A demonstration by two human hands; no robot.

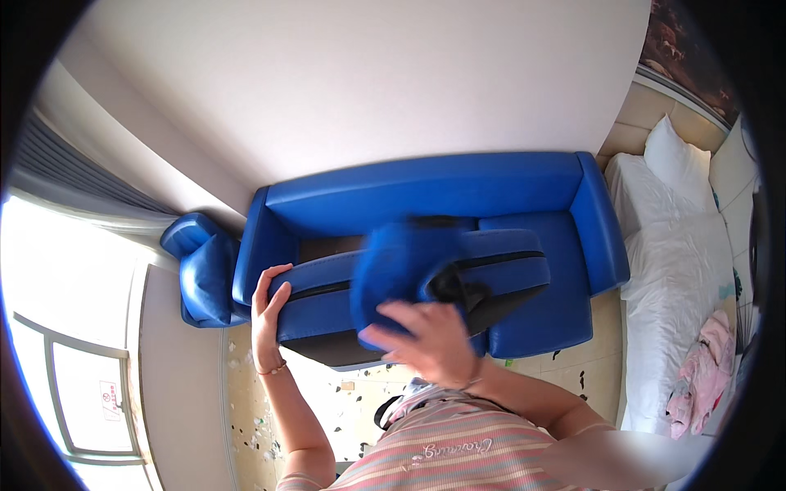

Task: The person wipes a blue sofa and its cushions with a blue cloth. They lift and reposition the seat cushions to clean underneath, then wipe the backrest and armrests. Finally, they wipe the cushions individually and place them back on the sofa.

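A blue sofa cushion with black zipper bands and a black underside (pixel 319 317) is held up on its long edge before me. My left hand (pixel 268 313) grips its left end, thumb and fingers on either side of the corner. A blurred blue piece with a black inner side (pixel 393 258) covers the cushion's middle. My right hand (pixel 430 340) is at its lower edge, blurred, with fingers spread; whether it touches the piece cannot be told. Behind stands a blue sofa (pixel 424 184), its left seat frame partly uncovered and a seat cushion (pixel 540 313) at its right.
A blue chair with a pillow (pixel 206 282) stands left of the sofa, near a window (pixel 89 393) and grey curtain (pixel 80 166). On the right is a bed (pixel 657 307) with pink cloth (pixel 703 374). Dark and white scraps litter the tiled floor (pixel 258 423).
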